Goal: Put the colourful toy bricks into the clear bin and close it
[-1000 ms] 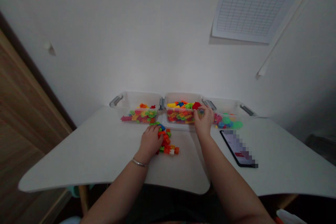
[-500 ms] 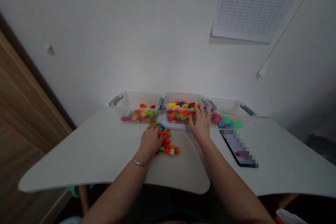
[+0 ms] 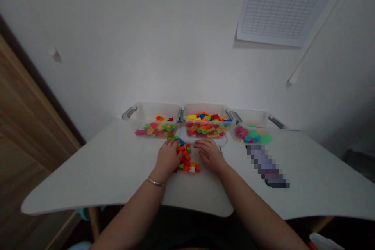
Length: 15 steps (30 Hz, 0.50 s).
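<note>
A cluster of joined plastic building blocks (image 3: 185,156), orange, red, green, blue and white, lies on the white table in front of me. My left hand (image 3: 169,157) is closed round its left side, covering part of it; a metal bangle circles that wrist. Just right of the cluster is my right hand (image 3: 211,155), thumb and fingers apart, pointing towards the blocks. No block shows between those fingers. Behind both hands stands a clear middle bin (image 3: 208,108) heaped with loose blocks.
A left bin (image 3: 158,107) holds more coloured pieces, and a right bin (image 3: 252,114) holds round and coloured ones. The phone (image 3: 265,164), its screen blurred, lies on the table (image 3: 111,172) to the right. A printed sheet (image 3: 278,8) hangs on the wall behind.
My right hand has come out of the middle bin and moved towards me and leftward, beside the blocks. The left hand stays on the cluster.
</note>
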{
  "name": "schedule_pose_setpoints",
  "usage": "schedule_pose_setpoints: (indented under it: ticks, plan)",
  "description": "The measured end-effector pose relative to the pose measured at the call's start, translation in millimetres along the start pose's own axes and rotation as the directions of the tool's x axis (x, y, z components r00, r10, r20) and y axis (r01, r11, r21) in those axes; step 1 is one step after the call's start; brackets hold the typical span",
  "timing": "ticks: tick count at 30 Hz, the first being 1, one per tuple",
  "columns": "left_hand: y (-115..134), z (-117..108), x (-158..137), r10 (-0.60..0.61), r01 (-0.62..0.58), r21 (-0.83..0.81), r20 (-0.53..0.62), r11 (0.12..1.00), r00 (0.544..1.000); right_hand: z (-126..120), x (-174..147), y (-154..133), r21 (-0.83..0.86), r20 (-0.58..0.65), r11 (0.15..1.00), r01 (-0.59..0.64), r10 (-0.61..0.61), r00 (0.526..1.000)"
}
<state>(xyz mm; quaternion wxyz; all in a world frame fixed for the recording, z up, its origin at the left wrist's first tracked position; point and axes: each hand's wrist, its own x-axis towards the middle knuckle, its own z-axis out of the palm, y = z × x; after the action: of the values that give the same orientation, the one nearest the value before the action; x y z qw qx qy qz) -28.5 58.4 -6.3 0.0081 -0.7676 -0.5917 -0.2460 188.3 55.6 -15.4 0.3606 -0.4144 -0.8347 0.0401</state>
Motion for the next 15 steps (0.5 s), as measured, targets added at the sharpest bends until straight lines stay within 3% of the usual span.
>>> schedule_pose_setpoints:
  ticks: [9,15]
  plan:
    - [2.1,-1.5,0.4,0.012,-0.012,0.027,0.016,1.0,1.0,10.0,1.0,-10.7,-0.153,0.116,0.987,0.053,-0.035,0.993]
    - [2.6,-1.4,-0.2,-0.008,0.008,0.021,0.016,1.0,1.0,3.2,0.5,-5.8,-0.17,0.008,0.985,-0.026,0.027,1.0]
